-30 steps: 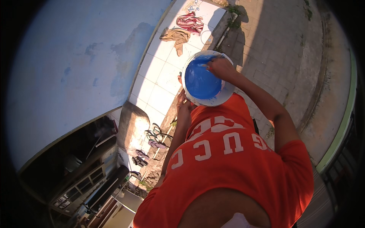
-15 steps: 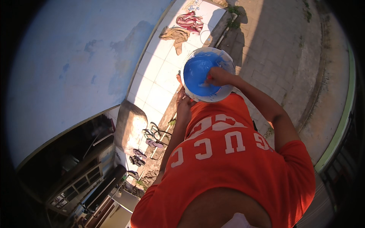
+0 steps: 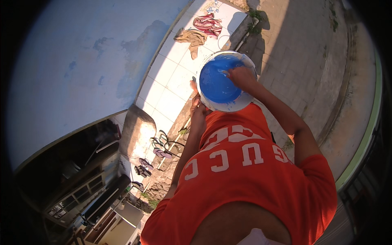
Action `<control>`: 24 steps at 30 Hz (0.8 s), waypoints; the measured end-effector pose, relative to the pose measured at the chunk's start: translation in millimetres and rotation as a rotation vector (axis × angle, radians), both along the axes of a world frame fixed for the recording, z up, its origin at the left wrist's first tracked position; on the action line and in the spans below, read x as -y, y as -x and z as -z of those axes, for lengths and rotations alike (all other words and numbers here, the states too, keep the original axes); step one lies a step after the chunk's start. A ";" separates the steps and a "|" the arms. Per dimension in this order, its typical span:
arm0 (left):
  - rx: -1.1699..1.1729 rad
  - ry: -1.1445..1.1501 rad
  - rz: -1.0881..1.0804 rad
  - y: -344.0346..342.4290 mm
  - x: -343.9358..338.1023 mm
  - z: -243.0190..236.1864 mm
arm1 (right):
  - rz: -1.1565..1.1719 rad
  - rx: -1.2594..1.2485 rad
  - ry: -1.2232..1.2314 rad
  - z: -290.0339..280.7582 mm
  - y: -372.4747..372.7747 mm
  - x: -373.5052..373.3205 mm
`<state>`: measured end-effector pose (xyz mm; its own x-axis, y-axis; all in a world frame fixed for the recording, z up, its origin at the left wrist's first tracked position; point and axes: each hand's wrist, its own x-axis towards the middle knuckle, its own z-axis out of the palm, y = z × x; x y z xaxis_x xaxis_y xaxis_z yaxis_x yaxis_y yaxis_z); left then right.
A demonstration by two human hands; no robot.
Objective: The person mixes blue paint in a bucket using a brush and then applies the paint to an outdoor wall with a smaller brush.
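Note:
A white bucket (image 3: 232,106) with blue paint (image 3: 218,87) in it is in front of my body, its inner wall smeared with blue. My left hand (image 3: 197,108) grips the bucket's near left side; some of its fingers are hidden by the rim. Over the bucket, my right hand (image 3: 241,77) is closed on a paintbrush (image 3: 223,72). Only the paint-wet end of the brush shows, at the paint's surface; the fingers cover its handle.
A blue-painted wall (image 3: 94,61) rises on the left beside a white tiled ledge (image 3: 165,96). A tan cloth (image 3: 191,40) and a red striped cloth (image 3: 208,24) lie there. Several sandals (image 3: 161,147) sit nearer, on the left. Grey paving (image 3: 292,61) stretches right.
My right hand has moved up and slightly right, bringing the brush from the near part of the paint toward its far part. My left hand keeps its hold on the bucket.

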<state>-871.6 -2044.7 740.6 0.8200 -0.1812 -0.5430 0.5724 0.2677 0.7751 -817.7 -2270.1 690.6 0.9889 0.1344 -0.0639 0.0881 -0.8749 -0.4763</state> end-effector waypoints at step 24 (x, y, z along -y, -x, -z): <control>0.029 -0.067 -0.017 0.5 -0.5 12.3 | 0.115 -0.308 -0.518 -52.3 6.0 53.6</control>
